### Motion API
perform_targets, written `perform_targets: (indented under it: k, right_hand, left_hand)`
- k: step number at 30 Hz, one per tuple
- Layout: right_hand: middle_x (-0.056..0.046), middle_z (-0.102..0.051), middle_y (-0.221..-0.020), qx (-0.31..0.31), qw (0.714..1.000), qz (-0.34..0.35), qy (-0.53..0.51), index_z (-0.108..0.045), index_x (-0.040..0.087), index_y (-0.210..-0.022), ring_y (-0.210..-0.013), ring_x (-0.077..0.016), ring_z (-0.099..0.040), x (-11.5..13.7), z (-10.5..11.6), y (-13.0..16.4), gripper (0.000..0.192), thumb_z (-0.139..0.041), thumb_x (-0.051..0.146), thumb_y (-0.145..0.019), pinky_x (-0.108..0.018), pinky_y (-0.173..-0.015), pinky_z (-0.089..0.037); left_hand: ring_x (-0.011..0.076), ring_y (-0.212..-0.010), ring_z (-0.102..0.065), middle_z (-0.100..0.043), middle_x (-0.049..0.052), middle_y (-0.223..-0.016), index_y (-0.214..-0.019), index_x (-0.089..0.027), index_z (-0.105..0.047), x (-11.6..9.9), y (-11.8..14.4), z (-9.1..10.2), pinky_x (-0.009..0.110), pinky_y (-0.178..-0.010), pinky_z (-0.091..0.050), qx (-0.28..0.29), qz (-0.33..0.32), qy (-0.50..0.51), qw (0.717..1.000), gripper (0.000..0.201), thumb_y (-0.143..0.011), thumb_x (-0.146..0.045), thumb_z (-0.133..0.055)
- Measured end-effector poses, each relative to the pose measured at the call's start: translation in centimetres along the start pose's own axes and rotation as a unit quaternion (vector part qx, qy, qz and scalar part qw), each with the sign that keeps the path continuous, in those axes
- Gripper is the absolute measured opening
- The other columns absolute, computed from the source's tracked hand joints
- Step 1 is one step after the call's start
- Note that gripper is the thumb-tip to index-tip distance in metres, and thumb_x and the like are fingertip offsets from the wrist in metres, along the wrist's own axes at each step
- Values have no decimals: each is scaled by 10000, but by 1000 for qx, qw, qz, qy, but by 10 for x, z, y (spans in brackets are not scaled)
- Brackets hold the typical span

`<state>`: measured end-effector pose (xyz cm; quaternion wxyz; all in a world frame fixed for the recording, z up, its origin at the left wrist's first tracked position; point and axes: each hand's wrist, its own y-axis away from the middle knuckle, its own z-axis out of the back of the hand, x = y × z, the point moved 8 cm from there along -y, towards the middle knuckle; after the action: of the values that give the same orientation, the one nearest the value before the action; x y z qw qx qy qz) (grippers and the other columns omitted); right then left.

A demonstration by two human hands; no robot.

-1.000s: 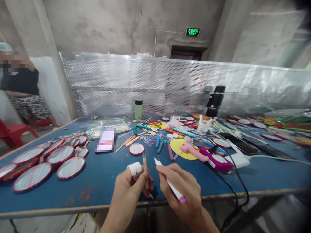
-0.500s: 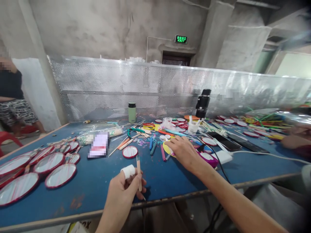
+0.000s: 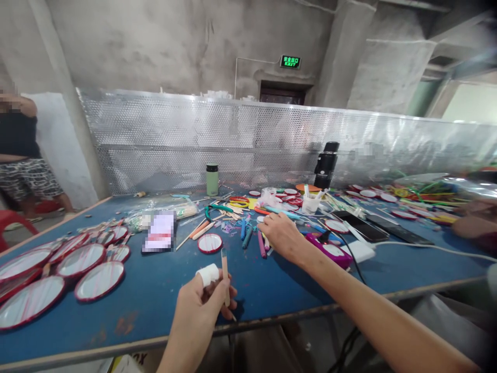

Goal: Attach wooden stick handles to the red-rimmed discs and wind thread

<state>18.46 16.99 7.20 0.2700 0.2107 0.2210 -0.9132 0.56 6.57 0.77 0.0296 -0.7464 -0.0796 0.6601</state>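
Note:
My left hand, a white wrap around one finger, pinches a flat wooden stick upright near the table's front edge. The stick's upper end is grey-green. A thin pointed tip shows below the curled fingers. My right hand reaches over the clutter with its fingers bent down and together; what they hold is hidden. A narrow yellow piece shows just under its fingertips, beside a magenta stick. Left of these lie blue and teal sticks and a small red-rimmed round mirror.
Larger red-rimmed mirrors pile up at left, near a phone. A purple device with cables sits by my right forearm. Farther back stand a green bottle, a black flask and a white cup.
My right hand has drawn slightly left and its fingers have bent down more. The broad yellow disc under it now shows only as a narrow yellow piece. The left hand keeps the stick.

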Motion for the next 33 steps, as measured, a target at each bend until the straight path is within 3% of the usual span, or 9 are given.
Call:
perform_targets:
  k: [3,7,12,19,23,26,28,30,33]
  right_hand:
    - [-67,-682,-893,-2,999,48,-12,-674,172,-903,-875,-207,-586,15,7,-9,129,-556,142,-946,-331,-747,-303]
    - [-67,-677,-849,-2,995,96,-13,-673,162,-876,-845,-212,-591,31,-3,-19,45,-635,143,-889,-338,-728,-290]
    - [-89,-676,-872,-11,992,126,-2,-661,152,-901,-831,-214,-588,38,-15,-20,135,-535,119,-936,-350,-732,-291]
    - [-61,-664,-865,-27,986,162,11,-609,167,-919,-778,-200,-583,44,-2,-14,124,-512,91,-930,-355,-751,-316]
    - [-52,-655,-825,-67,982,176,1,-595,169,-925,-695,-182,-558,41,8,-11,131,-516,65,-906,-344,-716,-337]
    - [-58,-652,-798,-156,973,144,-86,-603,168,-879,-713,-184,-569,29,30,0,158,-477,84,-924,-334,-709,-383]
    - [-65,-674,-851,-257,939,85,-214,-624,171,-912,-791,-188,-607,14,53,17,148,-484,126,-932,-322,-738,-432]
    - [-53,-697,-931,-341,867,-10,-363,-650,189,-1004,-852,-176,-640,-4,68,39,148,-522,168,-933,-301,-768,-473]
    - [-6,-692,-831,-370,749,-153,-528,-710,222,-969,-713,-137,-640,-10,64,69,127,-599,212,-909,-257,-651,-492]
  left_hand:
    - [142,-493,-617,-701,34,-630,-824,-124,-682,-4,1,-1,237,-467,-526,3,3,0,1000,282,-766,-398,-713]
    - [150,-516,-630,-702,47,-649,-832,-113,-670,-5,1,-2,241,-472,-528,11,8,5,1000,284,-773,-389,-701]
    - [142,-500,-620,-681,38,-624,-818,-113,-673,-6,2,-2,225,-446,-512,-6,-1,33,999,269,-773,-377,-705]
    - [160,-512,-640,-688,46,-637,-831,-117,-666,3,-3,-3,242,-439,-535,13,-3,32,999,308,-766,-414,-715]
    - [163,-519,-645,-694,48,-644,-852,-118,-663,6,-4,-2,244,-444,-542,17,-12,34,999,311,-775,-417,-706]
    - [166,-527,-646,-694,48,-641,-853,-119,-664,6,-5,-2,246,-451,-544,12,-14,34,999,298,-770,-401,-710]
    - [164,-524,-641,-693,48,-636,-838,-119,-665,4,-5,-1,245,-454,-541,8,-13,34,999,285,-768,-391,-710]
    - [157,-520,-633,-693,47,-637,-820,-120,-667,1,-5,-2,243,-461,-536,10,-12,33,999,276,-768,-388,-710]
    - [141,-493,-608,-683,44,-619,-765,-121,-662,-2,-4,-4,239,-467,-521,21,-9,24,999,273,-765,-390,-712]
